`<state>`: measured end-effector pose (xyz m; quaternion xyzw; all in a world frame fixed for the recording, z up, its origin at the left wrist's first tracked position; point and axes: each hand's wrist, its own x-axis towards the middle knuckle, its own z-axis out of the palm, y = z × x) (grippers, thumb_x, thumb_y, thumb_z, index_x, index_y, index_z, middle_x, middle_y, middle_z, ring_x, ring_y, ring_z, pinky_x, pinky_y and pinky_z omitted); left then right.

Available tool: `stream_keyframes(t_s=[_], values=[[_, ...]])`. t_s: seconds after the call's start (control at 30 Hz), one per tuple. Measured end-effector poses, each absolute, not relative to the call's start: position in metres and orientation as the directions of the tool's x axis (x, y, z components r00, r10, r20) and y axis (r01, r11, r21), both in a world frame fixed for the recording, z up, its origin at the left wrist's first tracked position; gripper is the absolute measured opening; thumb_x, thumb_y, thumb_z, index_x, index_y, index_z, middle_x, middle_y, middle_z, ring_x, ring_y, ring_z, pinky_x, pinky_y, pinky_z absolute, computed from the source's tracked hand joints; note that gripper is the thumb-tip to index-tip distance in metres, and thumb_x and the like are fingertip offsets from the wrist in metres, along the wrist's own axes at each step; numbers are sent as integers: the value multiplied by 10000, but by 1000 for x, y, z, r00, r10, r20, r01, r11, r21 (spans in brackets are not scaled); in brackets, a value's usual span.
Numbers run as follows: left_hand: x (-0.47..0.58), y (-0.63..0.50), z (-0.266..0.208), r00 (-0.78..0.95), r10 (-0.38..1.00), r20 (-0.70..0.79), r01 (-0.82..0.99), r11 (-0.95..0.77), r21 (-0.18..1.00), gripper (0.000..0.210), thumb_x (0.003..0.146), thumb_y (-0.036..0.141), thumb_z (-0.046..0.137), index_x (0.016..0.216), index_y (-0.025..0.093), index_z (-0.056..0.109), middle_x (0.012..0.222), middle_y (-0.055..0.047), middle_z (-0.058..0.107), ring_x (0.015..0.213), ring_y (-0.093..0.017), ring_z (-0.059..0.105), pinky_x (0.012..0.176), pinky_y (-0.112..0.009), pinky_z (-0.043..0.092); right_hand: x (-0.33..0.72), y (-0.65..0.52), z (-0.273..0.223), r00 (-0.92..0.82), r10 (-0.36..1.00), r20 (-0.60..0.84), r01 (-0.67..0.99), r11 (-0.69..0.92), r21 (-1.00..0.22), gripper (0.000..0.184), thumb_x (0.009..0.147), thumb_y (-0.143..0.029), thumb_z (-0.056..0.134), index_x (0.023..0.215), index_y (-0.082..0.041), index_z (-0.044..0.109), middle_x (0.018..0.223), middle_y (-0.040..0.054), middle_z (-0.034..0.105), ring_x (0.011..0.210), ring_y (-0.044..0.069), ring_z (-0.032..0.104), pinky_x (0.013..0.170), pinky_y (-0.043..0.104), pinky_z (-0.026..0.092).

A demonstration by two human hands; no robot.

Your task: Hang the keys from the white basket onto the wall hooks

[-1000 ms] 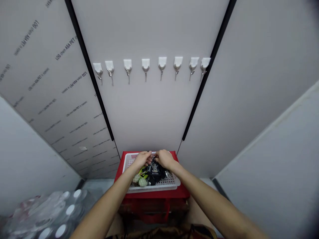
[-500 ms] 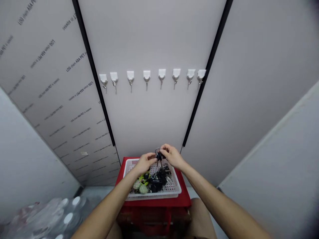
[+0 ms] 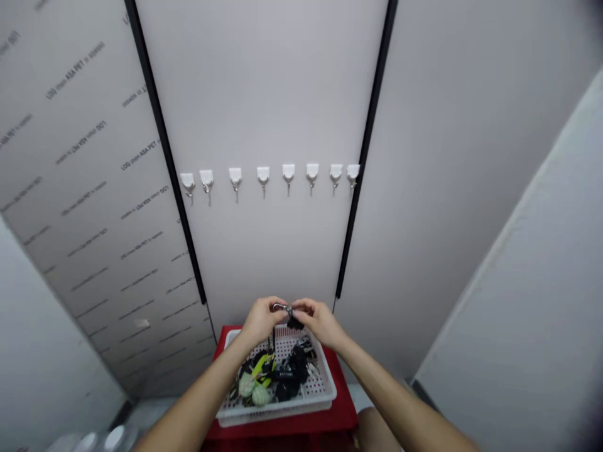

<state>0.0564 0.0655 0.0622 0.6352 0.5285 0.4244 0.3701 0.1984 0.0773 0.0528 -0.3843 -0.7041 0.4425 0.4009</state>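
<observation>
Above the basket, both hands meet over a small bunch of keys [image 3: 294, 321] with dark heads and a metal clip or ring [image 3: 279, 307]. My left hand [image 3: 262, 320] pinches the metal clip end, and a black strap with light lettering hangs just below it. Thumb and fingers of my right hand [image 3: 322, 321] are closed on the dark part of the bunch. Below, a white plastic basket [image 3: 273, 414] holds a dark pile of keys and fobs [image 3: 296, 365], a yellow strap [image 3: 264, 369] and pale green round pieces [image 3: 260, 395]. Fine detail between the fingertips is blurred.
Several white hooks [image 3: 288, 172] with metal prongs run in a row across the wall panel [image 3: 268, 251]. Black strips [image 3: 162, 132] edge that panel. Under the basket is a red stand [image 3: 346, 408]. Capped bottles [image 3: 114, 438] stand at the lower left.
The view has tilted up and shifted, so hooks and basket appear lower. The bunch has turned from hanging down to lying sideways between my hands; my left hand now grips the metal clip.
</observation>
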Motion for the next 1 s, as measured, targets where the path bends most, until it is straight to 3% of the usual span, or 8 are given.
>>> stream_keyframes(t_s=[0.13,0.3,0.5,0.7,0.9,1.0], values=[[74,72,89,160,969,191,366,-238,900,53,545,149,490,547,126,538,504,24,521,509,-88,450,515,-196,343,200,74,61,-347,886,308,147,376,-915,123,614,-243,472,685,-148,503,629,-4,532,581,92,466,577,224,368],[102,84,121,117,954,278,167,-294,941,184,608,200,471,764,113,516,626,-21,560,569,-97,492,540,-205,380,220,94,106,-120,904,410,32,417,-908,164,623,-306,448,638,-146,479,553,-14,514,515,81,451,507,206,351],[136,97,146,181,909,375,217,-409,887,239,625,203,470,843,112,505,786,-65,560,685,-108,489,623,-222,386,255,136,196,207,882,424,-59,444,-894,180,586,-322,461,627,-147,461,478,-35,477,423,53,396,397,167,289],[157,93,172,238,872,427,206,-475,856,221,629,187,472,839,130,508,796,-46,554,698,-100,485,667,-222,382,267,158,234,212,903,374,33,376,-926,102,603,-240,451,574,-143,459,443,-44,464,372,36,369,366,157,285],[135,92,132,218,921,323,260,-374,890,209,612,175,475,805,111,519,787,-59,559,707,-111,489,677,-234,379,273,164,229,193,935,297,59,291,-955,96,621,-210,437,576,-132,470,461,-33,459,376,38,371,380,173,324],[110,93,94,151,964,217,288,-253,923,200,613,165,464,794,103,521,756,-59,564,690,-112,492,653,-231,381,277,163,213,298,876,380,146,351,-925,130,621,-228,433,663,-129,507,591,2,516,473,55,430,436,179,349]])
